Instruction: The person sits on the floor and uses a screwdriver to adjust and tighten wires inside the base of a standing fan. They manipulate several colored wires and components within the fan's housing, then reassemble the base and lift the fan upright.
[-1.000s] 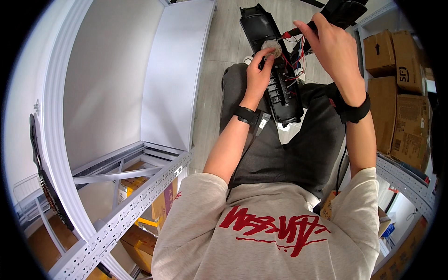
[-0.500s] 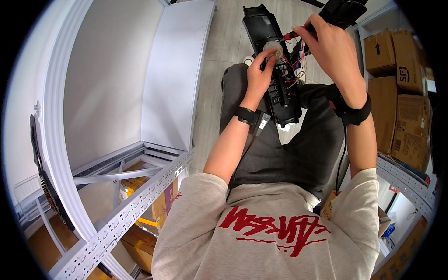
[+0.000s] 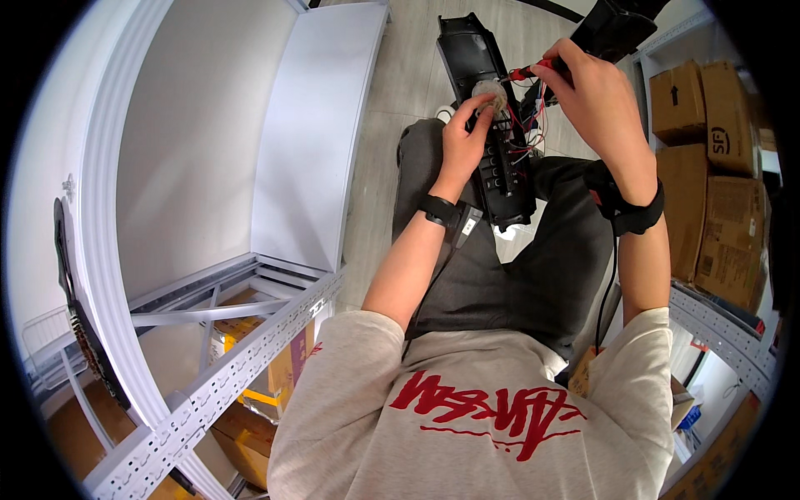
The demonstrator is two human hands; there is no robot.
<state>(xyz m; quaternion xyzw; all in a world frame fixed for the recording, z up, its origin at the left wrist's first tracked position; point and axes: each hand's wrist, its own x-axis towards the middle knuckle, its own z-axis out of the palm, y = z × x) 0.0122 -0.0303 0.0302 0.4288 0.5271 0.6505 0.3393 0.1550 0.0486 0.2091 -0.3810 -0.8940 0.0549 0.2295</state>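
A long black plastic housing (image 3: 468,57) with a row of button-like parts lies over my lap and knees, its far end tilted left. My left hand (image 3: 462,148) grips a round, pale translucent part (image 3: 491,90) at the housing's middle, thumb and fingers on its near edge. In my right hand (image 3: 598,100) is a red-and-black screwdriver (image 3: 520,74), pointed left with its tip by the round part's far edge. Thin red and white wires (image 3: 540,133) loop out of the housing's right side. What the tip touches is too small to tell.
Another black plastic piece (image 3: 617,32) stands beyond my right hand. Cardboard boxes (image 3: 682,200) fill the rack on the right. On the left is a white metal shelf frame (image 3: 225,358) and a pale panel (image 3: 312,133). Cables run from both wrist straps.
The view has shifted slightly. My right hand and the screwdriver sit a little lower in the picture; both hands keep their grips.
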